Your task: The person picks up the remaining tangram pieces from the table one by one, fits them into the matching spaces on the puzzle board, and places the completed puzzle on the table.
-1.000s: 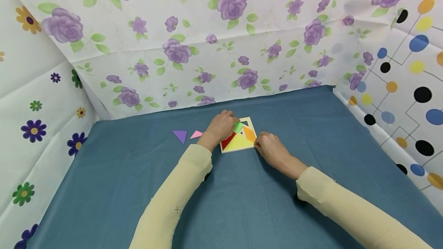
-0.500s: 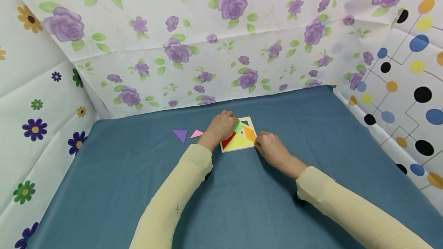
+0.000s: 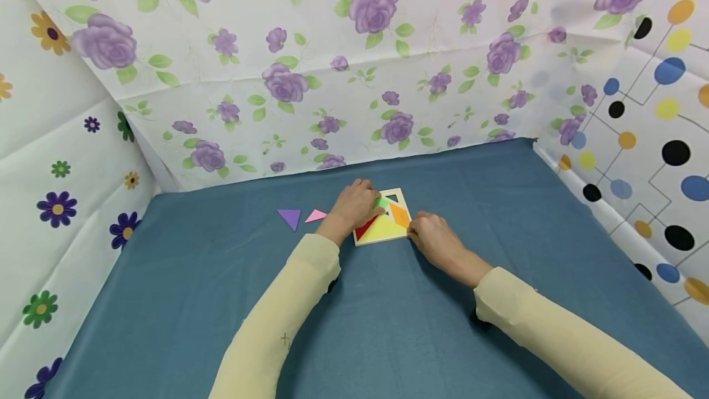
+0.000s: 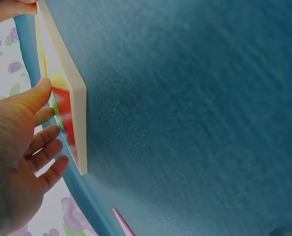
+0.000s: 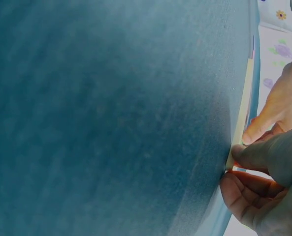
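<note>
A tangram board (image 3: 382, 241) with a pale frame lies on the blue cloth, holding a yellow piece (image 3: 382, 230), a red piece (image 3: 364, 228) and an orange piece (image 3: 398, 215). My left hand (image 3: 354, 205) reaches over its left side, thumb and index finger about a green piece (image 3: 383, 201) that they partly hide. In the left wrist view the other fingers (image 4: 54, 173) spread loosely over the board. My right hand (image 3: 433, 236) pinches the board's right edge; in the right wrist view the thumb (image 5: 242, 153) lies on the frame, fingers curled beneath.
Left of the board lie a purple triangle (image 3: 290, 218) and a pink triangle (image 3: 316, 216) on the cloth (image 3: 221, 288). A dark triangular gap (image 3: 391, 198) shows near the board's top right. Flowered sheets (image 3: 310, 122) rise behind and at the left, a dotted one (image 3: 659, 140) at the right.
My left thumb has shifted slightly onto the green piece. The right hand keeps its place at the board's edge, and the loose triangles stay put.
</note>
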`<state>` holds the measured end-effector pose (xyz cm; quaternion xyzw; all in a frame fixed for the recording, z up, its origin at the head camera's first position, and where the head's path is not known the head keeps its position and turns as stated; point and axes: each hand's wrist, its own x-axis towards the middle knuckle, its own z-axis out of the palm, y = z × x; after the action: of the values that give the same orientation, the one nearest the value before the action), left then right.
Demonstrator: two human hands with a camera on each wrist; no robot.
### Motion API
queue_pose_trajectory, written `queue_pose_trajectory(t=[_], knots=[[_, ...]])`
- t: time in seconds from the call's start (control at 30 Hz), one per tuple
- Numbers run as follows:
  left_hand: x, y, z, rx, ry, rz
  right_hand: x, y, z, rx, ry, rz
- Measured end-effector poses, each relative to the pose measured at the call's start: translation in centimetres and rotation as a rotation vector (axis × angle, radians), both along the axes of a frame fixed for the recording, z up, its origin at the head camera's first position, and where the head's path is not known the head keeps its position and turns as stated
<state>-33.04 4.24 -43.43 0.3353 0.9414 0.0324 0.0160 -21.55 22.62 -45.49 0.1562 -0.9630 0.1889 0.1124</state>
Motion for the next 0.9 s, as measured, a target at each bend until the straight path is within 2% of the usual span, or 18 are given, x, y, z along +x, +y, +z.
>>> queue_pose_trajectory(t=[0.5, 0.7, 0.9], knots=[[0.1, -1.0, 0.2, 0.002, 0.024, -0.003, -0.1, -0.3, 0.1, -0.003, -0.002, 0.001], [-0.1, -2.3, 0.9, 0.058, 0.021, 0.015, -0.1, -0.2, 0.0, -0.005, 0.005, 0.000], [-0.2, -4.3, 1.3, 0.101, 0.041, 0.001, -0.1, -0.2, 0.0, -0.007, 0.007, -0.008]])
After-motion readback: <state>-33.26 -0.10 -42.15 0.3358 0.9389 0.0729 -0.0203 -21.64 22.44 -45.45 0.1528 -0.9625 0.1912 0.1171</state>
